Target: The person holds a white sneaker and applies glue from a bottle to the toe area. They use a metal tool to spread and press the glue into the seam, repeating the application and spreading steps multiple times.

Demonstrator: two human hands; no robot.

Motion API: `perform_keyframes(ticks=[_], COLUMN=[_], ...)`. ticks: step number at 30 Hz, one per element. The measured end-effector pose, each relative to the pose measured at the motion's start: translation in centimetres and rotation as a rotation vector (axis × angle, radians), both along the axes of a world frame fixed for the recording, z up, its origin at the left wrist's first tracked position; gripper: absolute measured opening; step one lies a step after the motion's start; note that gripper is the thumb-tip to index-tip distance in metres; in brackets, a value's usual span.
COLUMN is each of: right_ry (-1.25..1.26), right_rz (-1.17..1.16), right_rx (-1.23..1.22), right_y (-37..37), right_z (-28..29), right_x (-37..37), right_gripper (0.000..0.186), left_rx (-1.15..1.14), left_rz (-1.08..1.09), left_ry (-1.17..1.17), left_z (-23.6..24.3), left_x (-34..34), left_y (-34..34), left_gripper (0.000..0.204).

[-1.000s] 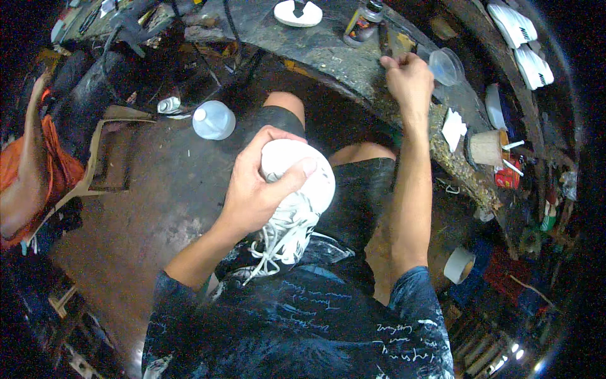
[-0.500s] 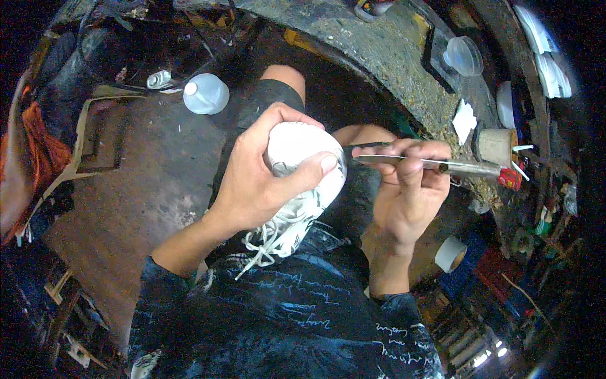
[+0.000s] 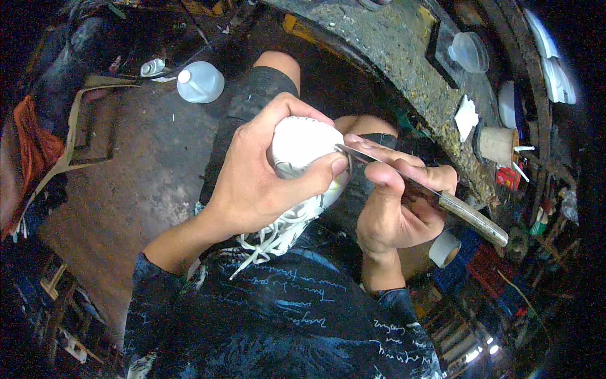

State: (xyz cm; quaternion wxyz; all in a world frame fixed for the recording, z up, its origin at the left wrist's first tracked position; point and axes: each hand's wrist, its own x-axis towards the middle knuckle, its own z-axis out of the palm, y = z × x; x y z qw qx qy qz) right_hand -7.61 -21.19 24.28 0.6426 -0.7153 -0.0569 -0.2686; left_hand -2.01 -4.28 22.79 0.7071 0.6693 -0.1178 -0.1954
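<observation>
A white sneaker (image 3: 305,144) with black markings sits over my lap, its toe end pointing away from me and its loose laces hanging toward my shirt. Wrapped round the toe end, my left hand (image 3: 249,180) keeps hold of it, thumb pressed along the near side. In my right hand (image 3: 401,211) is a knife (image 3: 475,219) with a thin metal blade and a long, pale, worn handle. The blade's tip meets the right edge of the shoe, close to my left thumb. My right fingers lie along the blade; the handle slants out to the lower right.
A grimy workbench (image 3: 379,54) curves along the upper right, carrying a clear plastic tub (image 3: 470,52), crumpled white paper (image 3: 466,118) and a beige container (image 3: 497,144). A translucent jug (image 3: 201,82) stands on the floor at upper left. A white roll (image 3: 445,248) lies at right.
The knife has swung from nearly level to a downward slant, handle lower, and its tip has moved left onto the shoe's edge. My right hand has turned with it.
</observation>
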Motion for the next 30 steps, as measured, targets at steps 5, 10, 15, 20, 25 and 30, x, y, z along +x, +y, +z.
perform_keyframes(ticks=[5, 10, 15, 20, 25, 30], right_ry=[0.004, -0.008, 0.004, -0.056, -0.028, -0.054], right_rz=[-0.030, -0.024, 0.010, 0.121, 0.157, 0.127], right_rx=[-0.050, -0.094, -0.217, -0.048, -0.047, -0.089], right_y=[0.1, 0.0, -0.5, -1.0, -1.5, -1.3], right_z=[0.1, 0.3, 0.5, -0.3, -0.5, -0.5], right_x=[-0.1, -0.1, -0.3, -0.4, -0.8, -1.1], right_gripper=[0.031, 0.035, 0.041, 0.059, 0.058, 0.048], left_rx=[-0.025, 0.002, -0.027, -0.004, -0.014, 0.010], left_rz=[0.004, 0.002, 0.004, 0.002, 0.010, 0.016], left_ry=[0.041, -0.005, 0.022, -0.029, 0.000, -0.034], left_z=[0.2, 0.2, 0.0, -0.2, -0.2, -0.4], left_x=[-0.1, -0.1, -0.2, -0.1, -0.2, -0.2], left_y=[-0.1, -0.1, -0.2, -0.2, -0.3, -0.4], left_gripper=[0.039, 0.039, 0.040, 0.040, 0.040, 0.038])
